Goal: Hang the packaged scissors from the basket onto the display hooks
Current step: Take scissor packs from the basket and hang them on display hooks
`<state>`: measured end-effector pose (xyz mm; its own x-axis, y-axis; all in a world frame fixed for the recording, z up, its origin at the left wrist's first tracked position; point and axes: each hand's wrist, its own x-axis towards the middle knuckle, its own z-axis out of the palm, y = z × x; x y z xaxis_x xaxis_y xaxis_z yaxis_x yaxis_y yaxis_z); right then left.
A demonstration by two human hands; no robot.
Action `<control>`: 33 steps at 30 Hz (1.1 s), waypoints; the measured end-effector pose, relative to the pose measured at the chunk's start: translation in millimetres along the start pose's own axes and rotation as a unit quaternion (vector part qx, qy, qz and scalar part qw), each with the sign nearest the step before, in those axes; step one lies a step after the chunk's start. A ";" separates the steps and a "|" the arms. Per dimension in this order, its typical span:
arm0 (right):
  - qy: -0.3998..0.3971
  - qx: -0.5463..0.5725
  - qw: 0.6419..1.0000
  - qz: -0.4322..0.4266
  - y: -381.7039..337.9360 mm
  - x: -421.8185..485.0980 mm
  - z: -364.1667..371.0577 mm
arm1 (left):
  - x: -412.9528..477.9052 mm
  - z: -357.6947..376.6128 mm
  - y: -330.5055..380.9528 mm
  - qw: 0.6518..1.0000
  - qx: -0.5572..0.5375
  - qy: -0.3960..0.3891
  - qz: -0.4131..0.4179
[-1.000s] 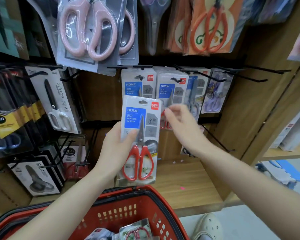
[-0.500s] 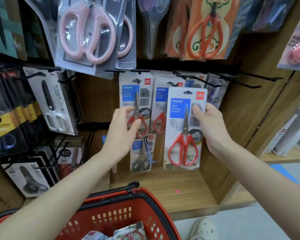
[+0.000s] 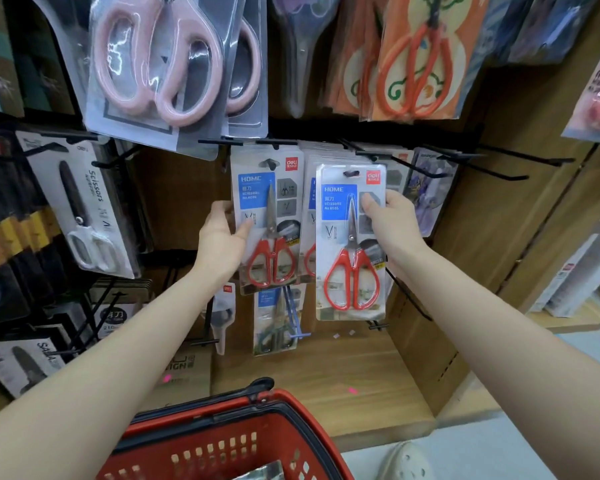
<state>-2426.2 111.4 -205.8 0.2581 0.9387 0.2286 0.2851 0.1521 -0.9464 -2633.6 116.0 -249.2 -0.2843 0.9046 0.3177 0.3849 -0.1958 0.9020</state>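
Observation:
My right hand (image 3: 392,226) pinches a pack of red-handled scissors (image 3: 350,244) by its right edge and holds it upright in front of the middle row of black display hooks (image 3: 378,155). The pack's hang hole sits just below a hook tip. My left hand (image 3: 222,240) grips the left edge of a matching pack of red scissors (image 3: 269,220) that hangs on the neighbouring hook. The red basket (image 3: 222,441) is at the bottom centre, below my arms, with a bit of packaging showing inside.
Packs of pink scissors (image 3: 160,64) and orange-carded scissors (image 3: 413,57) hang on the row above. Black and white scissor packs (image 3: 84,209) fill the left side. Empty black hooks (image 3: 506,161) jut out to the right. A wooden shelf (image 3: 326,375) lies under the display.
My right hand took the red scissors pack from my left and carried it right and up to the hooks. My left hand moved onto the hanging pack and closed round its edge.

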 end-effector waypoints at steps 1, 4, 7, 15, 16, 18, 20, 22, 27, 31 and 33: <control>-0.001 -0.001 1.000 0.004 0.9 3.1 2.6 | 0.9 0.1 -1.4 1.000 0.005 -0.005 0.006; 0.010 -0.001 1.000 0.012 2.7 12.6 10.5 | 1.7 -1.3 -2.8 1.000 0.016 -0.015 0.018; 0.025 0.003 1.000 0.019 4.8 19.7 17.1 | 3.4 -4.7 -2.9 0.999 0.023 -0.021 0.023; 0.050 -0.110 0.993 0.007 13.2 19.8 16.9 | 2.3 -22.6 -8.4 0.992 0.085 0.005 0.092; 0.063 -0.145 0.987 -0.003 13.7 15.1 14.1 | -0.9 -27.7 -10.3 0.990 0.099 0.006 0.099; 0.084 -0.217 0.972 -0.041 14.6 -2.3 8.6 | -13.7 -41.2 -14.3 0.984 0.137 -0.007 0.113; 0.071 -0.274 0.955 -0.091 18.6 -29.5 6.3 | -33.6 -58.2 -21.2 0.971 0.186 -0.036 0.148; 0.038 -0.343 0.926 -0.149 29.6 -59.6 7.5 | -57.5 -77.6 -30.2 0.947 0.250 -0.068 0.192; -0.083 -0.399 0.880 -0.243 58.2 -146.5 27.1 | -128.6 -123.0 -66.6 0.853 0.403 -0.140 0.301; -0.211 -0.390 0.867 -0.230 91.6 -215.0 49.0 | -192.9 -147.9 -114.4 0.841 0.416 -0.212 0.275; -0.279 -0.381 0.860 -0.192 113.6 -241.9 60.5 | -220.8 -155.1 -141.6 0.827 0.435 -0.260 0.242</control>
<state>-2512.1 -79.6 -382.4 -0.4125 0.8995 0.1439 0.8277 0.4361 -0.3531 -2761.4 -114.7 -401.7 0.4168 0.8849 0.2078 0.8942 -0.4402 0.0813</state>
